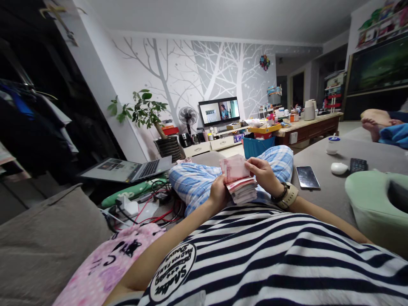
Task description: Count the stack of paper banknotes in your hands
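A thick stack of banknotes [244, 192], reddish on top, is held over my lap. My left hand [218, 189] is closed around the stack's left side. Above the folded part, reddish-pink notes [234, 167] stand upright. My right hand [259, 168] pinches the right edge of these upright notes between thumb and fingers. A pale watch and a dark bracelet are on my right wrist. How many notes are between the right fingers cannot be made out.
On the sofa to the right lie a phone [307, 177], a white mouse [339, 168], a remote [358, 165], a small cup [333, 145] and a green neck pillow [366, 199]. An open laptop [127, 169], cables and a power strip are at left. Another person's feet [373, 121] rest far right.
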Available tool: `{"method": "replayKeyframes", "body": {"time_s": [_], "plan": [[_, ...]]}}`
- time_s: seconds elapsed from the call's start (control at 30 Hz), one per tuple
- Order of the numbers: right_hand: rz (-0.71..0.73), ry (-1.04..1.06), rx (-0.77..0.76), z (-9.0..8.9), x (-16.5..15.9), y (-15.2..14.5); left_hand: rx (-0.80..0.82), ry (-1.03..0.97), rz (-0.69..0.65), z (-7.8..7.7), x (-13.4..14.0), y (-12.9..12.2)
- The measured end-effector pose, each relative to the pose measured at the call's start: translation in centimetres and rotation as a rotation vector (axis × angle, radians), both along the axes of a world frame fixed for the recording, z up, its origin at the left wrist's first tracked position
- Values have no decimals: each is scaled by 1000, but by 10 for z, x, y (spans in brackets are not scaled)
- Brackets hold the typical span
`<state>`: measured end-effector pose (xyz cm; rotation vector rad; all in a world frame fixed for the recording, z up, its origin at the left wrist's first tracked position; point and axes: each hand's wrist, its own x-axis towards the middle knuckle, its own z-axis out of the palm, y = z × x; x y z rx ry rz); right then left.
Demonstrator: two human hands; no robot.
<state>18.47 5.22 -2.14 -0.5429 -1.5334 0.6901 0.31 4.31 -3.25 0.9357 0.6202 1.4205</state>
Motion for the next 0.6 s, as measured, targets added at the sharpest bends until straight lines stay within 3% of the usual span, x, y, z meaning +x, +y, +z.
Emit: {"method": "replayKeyframes", "body": {"time_s": [0.43,0.6], "plan": [[8,-18,-1,3,1,-3,49,46,54,-8,-6,8],[9,-21,0,3,2,-4,42,-15,4,-11,-7,12]]}}
